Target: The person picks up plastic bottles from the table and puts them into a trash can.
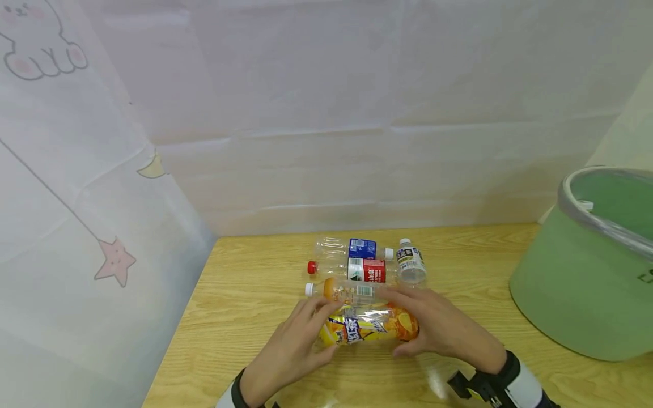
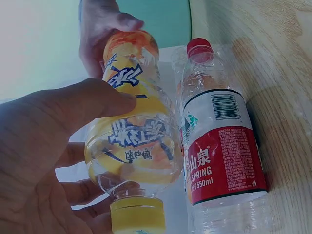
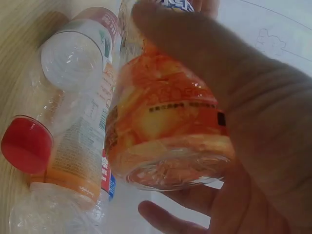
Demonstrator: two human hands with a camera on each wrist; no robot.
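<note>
Fingers of both hands are curled around the orange bottle (image 1: 368,326), which lies sideways low in the centre of the head view: the left hand (image 1: 288,354) grips the end with the yellow cap, and the right hand (image 1: 446,328) cups the base. In the left wrist view the thumb (image 2: 73,105) presses on the yellow label.

The plastic is smooth and looks empty and light, so I think a loose grip could let it turn or slip out. It also touches, or nearly touches, the bottle with white cap (image 1: 344,290) just behind it. A careless lift could push this one, and it may roll into the red-label bottle (image 1: 357,269) and the blue-label bottle (image 1: 354,249) further back. The small upright bottle (image 1: 410,260) at the right end of the row could fall over.

For moving, free wooden table (image 1: 245,283) is at the left of the bottles and also between them and the green bin (image 1: 586,283) at the right side of the frame. The white curtain (image 1: 306,141) closes the back and the left, quite near to the far bottles. The near table edge I cannot see.
</note>
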